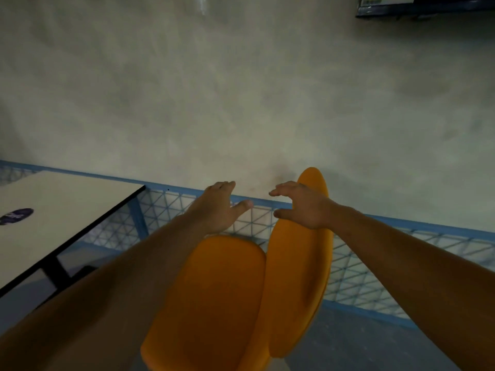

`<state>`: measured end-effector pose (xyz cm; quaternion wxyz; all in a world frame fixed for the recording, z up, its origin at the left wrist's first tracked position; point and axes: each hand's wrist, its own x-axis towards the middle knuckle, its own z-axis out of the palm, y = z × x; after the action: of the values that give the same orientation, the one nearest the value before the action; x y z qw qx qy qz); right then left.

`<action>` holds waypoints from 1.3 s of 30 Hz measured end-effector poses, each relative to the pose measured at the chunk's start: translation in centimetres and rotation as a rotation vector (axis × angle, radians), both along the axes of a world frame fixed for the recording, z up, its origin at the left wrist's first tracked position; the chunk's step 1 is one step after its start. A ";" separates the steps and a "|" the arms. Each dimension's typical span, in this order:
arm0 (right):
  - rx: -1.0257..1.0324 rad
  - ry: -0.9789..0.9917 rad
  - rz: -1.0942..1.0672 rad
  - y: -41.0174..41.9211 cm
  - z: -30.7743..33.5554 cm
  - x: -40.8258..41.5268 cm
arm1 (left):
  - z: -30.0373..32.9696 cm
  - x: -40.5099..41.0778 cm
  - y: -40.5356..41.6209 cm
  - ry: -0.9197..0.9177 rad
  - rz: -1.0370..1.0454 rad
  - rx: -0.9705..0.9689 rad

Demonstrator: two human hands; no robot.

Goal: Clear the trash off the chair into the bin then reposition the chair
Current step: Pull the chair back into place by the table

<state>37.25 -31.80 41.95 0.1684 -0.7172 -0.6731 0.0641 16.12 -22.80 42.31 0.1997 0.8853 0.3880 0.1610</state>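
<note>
Reaching both spread, empty hands, left hand and right hand, toward orange chair backrest; one-sided grab risks tipping it against blue mesh fence

left hand: arm outstretched, grip spread, empty | right hand: arm outstretched, grip spread, empty

Orange chair, blue triangle-mesh fence, white table.
</note>
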 end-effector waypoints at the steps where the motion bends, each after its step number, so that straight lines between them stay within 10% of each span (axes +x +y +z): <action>1: 0.000 0.014 0.014 0.3 0.1 0.7 | 0.2 0.5 0.2 -0.001 0.007 0.002; 39: -0.075 0.109 0.702 16.3 -4.1 14.9 | -3.6 15.3 2.2 0.112 0.514 -0.089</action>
<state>52.18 -15.49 37.82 0.1453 -0.4433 -0.8658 0.1811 31.42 -20.61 38.67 0.1691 0.7555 0.6174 0.1398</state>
